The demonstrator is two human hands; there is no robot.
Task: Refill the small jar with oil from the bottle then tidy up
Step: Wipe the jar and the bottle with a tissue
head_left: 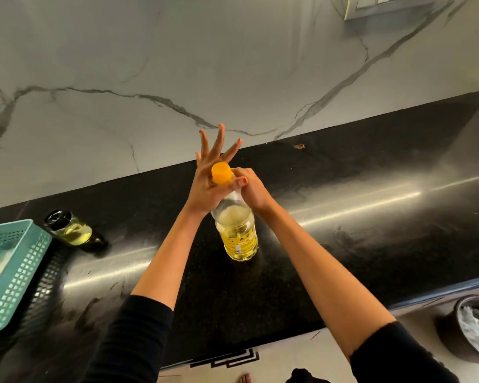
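Both hands meet at the bottle point(238, 233): the right hand point(250, 189) grips its neck, and the left hand point(208, 175), fingers splayed wide, presses its palm against the orange cap point(221, 172). The bottle stands upright mid-counter point(371, 217), yellow oil filling its lower body. At nine o'clock the small jar point(69, 229) (black lid on) holds some oil. Further toward nine sits a teal basket point(14, 272). At four o'clock, a dark bowl point(451, 335) holds something white.
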